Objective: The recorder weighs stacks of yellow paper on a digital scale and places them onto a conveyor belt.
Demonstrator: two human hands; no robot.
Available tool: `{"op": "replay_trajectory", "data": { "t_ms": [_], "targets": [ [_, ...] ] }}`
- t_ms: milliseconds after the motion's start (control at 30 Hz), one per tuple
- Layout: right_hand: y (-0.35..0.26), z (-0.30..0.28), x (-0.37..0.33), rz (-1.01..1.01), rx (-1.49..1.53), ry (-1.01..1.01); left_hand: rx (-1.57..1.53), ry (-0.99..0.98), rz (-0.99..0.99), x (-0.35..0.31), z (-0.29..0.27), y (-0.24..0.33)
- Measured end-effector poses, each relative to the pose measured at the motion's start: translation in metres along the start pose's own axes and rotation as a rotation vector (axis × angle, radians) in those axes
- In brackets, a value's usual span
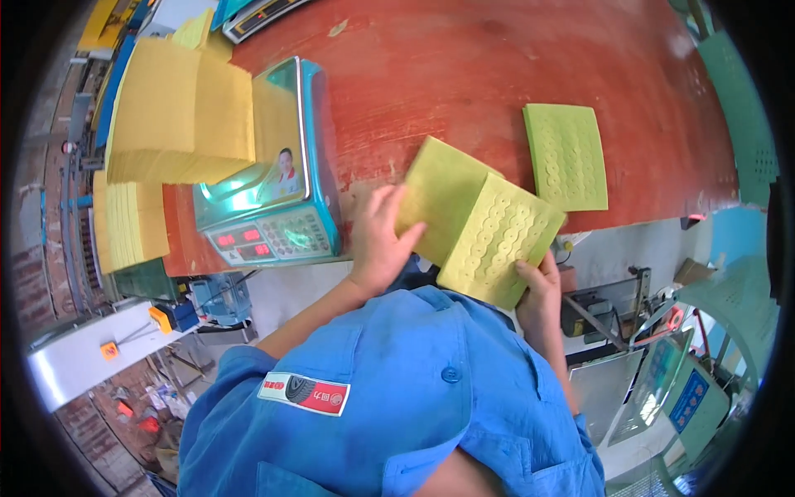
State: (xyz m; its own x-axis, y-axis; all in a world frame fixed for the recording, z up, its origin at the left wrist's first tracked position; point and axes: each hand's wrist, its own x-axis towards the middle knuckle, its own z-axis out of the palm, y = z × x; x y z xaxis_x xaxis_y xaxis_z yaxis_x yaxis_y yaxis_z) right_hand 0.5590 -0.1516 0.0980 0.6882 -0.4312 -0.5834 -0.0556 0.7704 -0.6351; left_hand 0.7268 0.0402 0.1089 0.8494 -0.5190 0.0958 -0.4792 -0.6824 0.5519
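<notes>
While the right hand [542, 294] pinches an embossed yellow-green square pad [501, 240], the left hand [383, 240] curves loosely at a plain yellow-green square pad [447, 190], grip unclear, so light, even pressure seems best.

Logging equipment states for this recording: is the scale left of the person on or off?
On: the scale shows lit red digits on its display.
</notes>
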Motion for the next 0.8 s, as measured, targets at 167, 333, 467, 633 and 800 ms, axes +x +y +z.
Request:
{"op": "replay_trajectory", "data": {
  "t_ms": [167,333,467,633,800],
  "targets": [
    [0.025,0.010,-0.015,-0.099,-0.114,0.118,-0.385,-0.085,-0.032,-0.030,-0.004,-0.008],
    [0.023,0.004,-0.016,-0.126,-0.221,0.125,-0.689,-0.114,-0.198,-0.061,-0.020,-0.030],
    [0.003,0.010,-0.020,-0.105,-0.243,0.154,-0.599,-0.691,-0.436,-0.067,-0.016,-0.054],
    [-0.009,0.053,-0.040,-0.179,-0.278,-0.007,-1.658,-0.751,-0.735,-0.067,0.007,-0.048],
    [0.009,0.084,-0.020,-0.190,-0.481,-0.012,-1.552,-0.723,-0.739,-0.061,0.002,-0.034]
  ]
}}
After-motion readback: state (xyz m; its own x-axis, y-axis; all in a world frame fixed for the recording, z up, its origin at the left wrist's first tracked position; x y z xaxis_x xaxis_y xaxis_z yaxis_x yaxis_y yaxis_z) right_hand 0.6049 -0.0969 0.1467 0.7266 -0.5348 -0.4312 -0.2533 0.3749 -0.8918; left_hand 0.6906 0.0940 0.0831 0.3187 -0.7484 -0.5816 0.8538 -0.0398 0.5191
